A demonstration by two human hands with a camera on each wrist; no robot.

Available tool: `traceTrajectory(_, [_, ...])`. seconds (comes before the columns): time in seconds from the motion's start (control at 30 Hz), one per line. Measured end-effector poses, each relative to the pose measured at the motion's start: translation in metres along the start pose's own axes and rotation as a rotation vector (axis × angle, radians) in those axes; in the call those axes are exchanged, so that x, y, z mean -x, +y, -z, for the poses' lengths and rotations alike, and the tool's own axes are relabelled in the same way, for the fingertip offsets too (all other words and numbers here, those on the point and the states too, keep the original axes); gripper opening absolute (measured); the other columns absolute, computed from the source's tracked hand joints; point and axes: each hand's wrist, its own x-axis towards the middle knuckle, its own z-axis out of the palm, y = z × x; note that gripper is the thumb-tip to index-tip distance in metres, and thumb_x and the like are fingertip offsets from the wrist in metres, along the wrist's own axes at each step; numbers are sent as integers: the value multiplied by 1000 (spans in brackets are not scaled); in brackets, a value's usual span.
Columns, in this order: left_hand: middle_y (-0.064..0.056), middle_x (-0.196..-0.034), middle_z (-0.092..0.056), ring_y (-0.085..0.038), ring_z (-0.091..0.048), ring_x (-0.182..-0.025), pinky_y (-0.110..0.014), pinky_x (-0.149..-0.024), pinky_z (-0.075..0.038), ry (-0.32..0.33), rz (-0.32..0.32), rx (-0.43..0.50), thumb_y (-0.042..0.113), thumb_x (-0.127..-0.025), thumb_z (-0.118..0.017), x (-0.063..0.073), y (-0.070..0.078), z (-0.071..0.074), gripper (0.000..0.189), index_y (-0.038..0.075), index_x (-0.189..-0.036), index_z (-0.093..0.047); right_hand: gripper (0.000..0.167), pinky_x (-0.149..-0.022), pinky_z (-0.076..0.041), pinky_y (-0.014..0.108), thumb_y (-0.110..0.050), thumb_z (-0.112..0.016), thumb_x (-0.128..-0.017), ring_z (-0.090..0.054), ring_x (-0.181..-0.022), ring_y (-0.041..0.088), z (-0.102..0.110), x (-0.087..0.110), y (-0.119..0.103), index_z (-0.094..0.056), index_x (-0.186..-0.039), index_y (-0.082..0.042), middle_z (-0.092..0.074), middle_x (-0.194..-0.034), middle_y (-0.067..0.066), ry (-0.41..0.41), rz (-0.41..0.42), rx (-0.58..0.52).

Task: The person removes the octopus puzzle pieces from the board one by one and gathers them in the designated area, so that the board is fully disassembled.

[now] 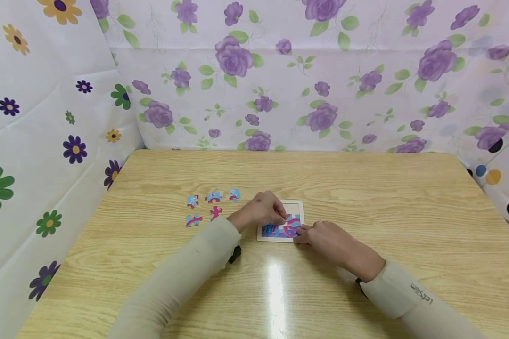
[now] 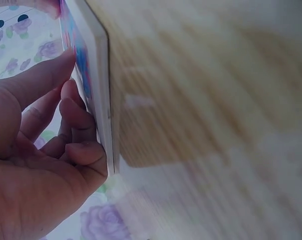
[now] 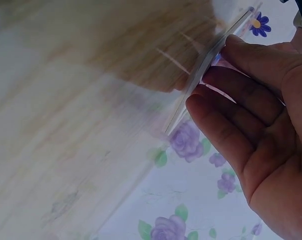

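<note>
A shallow jigsaw tray with a pale frame lies on the table, its near part filled with blue, pink and purple pieces. My left hand reaches over it from the left. Thumb and fingertips come together low at the picture, pinching a puzzle piece mostly hidden by the fingers. In the left wrist view the thumb and index finger meet the picture, and the other fingers curl by the frame. At the near right corner my right hand holds the tray's edge between thumb and fingers.
Several loose puzzle pieces lie left of the tray, one partly behind the left sleeve. The wood-grain table ends at a flowered cloth at the back. Another flowered cloth hangs along the left side.
</note>
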Motion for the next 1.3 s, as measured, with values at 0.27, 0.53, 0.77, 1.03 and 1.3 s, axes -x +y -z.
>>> traceTrajectory(0.27, [4, -72, -66, -9, -53, -70, -20, -64, -44, 13, 0, -18, 9, -89, -76, 1, 1, -2, 5, 9, -85, -79, 29, -73, -58, 35, 6, -71, -86, -71, -93, 31, 0, 0, -1, -77, -112, -8, -69, -117, 18, -8, -14, 15])
traceTrajectory(0.53, [4, -71, -65, -9, -52, -69, -20, -64, -43, 16, -3, -24, 9, -90, -75, 2, 1, -3, 5, 8, -87, -78, 29, -72, -58, 36, 5, -71, -87, -72, -89, 31, -1, 0, -1, -77, -112, -8, -69, -117, 18, -17, -25, 20])
traceTrajectory(0.77, [3, -74, -66, -9, -53, -70, -21, -66, -45, 14, -3, -16, 8, -90, -75, 2, 1, -4, 3, 6, -89, -77, 29, -71, -58, 36, 4, -70, -88, -72, -88, 32, -2, -1, 0, -77, -113, -9, -69, -116, 18, -15, -20, 29])
traceTrajectory(1.03, [4, -74, -66, -9, -56, -71, -22, -69, -48, 7, 6, 1, 9, -89, -76, 4, 3, -2, 4, 7, -86, -77, 25, -68, -58, 35, 1, -70, -89, -72, -84, 31, -3, -2, 1, -79, -110, -11, -71, -114, 18, 6, 4, 50])
traceTrajectory(1.3, [1, -77, -70, -11, -61, -70, -23, -65, -50, -2, 74, 88, 10, -90, -76, 3, 3, -2, 4, 7, -89, -77, 26, -69, -58, 34, 2, -70, -89, -72, -85, 30, -1, -2, 1, -78, -110, -9, -71, -113, 18, -3, 3, 37])
